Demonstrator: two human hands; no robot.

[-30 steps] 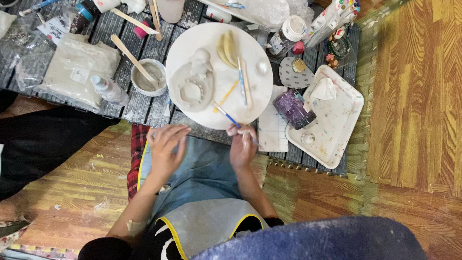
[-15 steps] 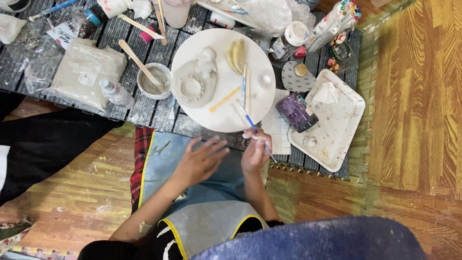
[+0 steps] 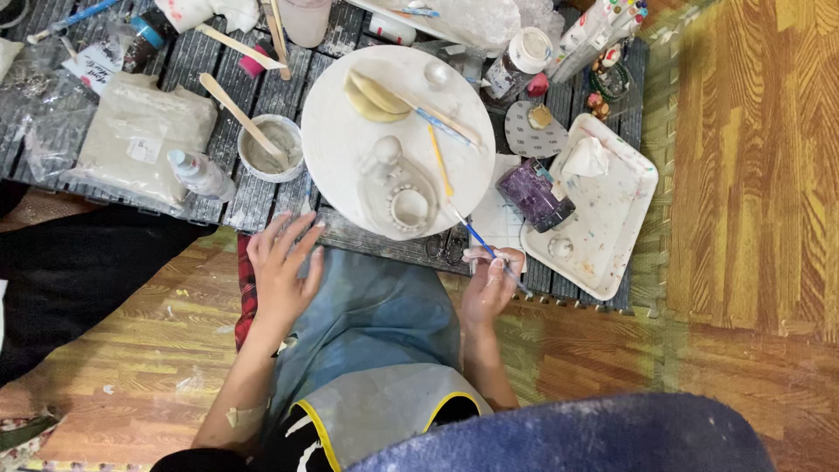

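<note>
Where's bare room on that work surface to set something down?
Free: left half of the round white board, between the small bowl and the clay piece; also the white tray around its crumpled tissue. Crowded: the back edge, full of bottles and sticks.

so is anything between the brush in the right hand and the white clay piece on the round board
Nothing visible does. The right hand holds the brush just off the round board, with bare board up to the clay piece.

A low dark slatted table (image 3: 218,188) is set across the upper left of the frame. The rest is covered by wood-grain flooring (image 3: 752,175), lit evenly and flecked with white crumbs at lower left.
</note>
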